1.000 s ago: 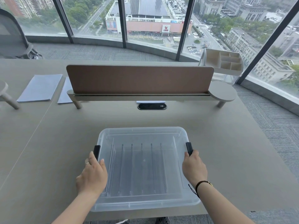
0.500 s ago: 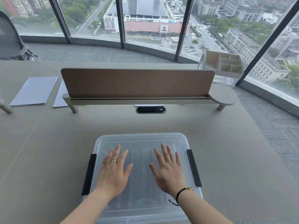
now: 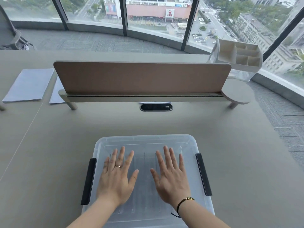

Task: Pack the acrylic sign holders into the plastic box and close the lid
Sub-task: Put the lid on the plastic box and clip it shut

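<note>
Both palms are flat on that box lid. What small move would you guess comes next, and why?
Probably lifting both hands away. The lid sits flush on the box, both black latches lie down along its sides, and the left hand and right hand are spread flat on top, gripping nothing. The job looks done, though I cannot confirm the latches are fully locked.

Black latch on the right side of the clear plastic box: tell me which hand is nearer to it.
Right. The right hand lies flat on the lid, just inside the right-side black latch; the left hand rests across the lid, by the opposite latch.
</note>
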`<state>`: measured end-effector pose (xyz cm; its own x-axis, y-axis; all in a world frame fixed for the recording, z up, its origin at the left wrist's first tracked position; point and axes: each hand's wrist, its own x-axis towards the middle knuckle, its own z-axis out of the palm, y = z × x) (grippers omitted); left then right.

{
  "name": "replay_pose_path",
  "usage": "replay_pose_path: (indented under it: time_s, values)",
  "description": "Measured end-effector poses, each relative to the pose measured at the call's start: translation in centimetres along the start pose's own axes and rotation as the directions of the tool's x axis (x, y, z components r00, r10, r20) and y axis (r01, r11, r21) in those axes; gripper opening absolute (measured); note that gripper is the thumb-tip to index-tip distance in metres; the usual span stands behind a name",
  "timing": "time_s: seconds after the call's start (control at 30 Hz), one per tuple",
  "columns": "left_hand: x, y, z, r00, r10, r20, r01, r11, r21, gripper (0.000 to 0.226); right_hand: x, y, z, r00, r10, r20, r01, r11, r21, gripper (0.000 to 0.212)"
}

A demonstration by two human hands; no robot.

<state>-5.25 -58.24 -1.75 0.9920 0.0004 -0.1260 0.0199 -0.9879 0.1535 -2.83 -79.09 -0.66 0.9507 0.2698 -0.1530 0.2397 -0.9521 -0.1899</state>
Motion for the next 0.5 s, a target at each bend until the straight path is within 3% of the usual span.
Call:
replay_pose_path:
  time_s: [0.5]
  values:
    - [1.4, -0.2, -0.2, 1.000, -0.004, -0.002, 0.004, 1.000, 0.015, 0.068, 1.5, -0.2, -0.3, 1.000, 0.009, 0.010, -0.009, 1.000, -0.003, 0.067]
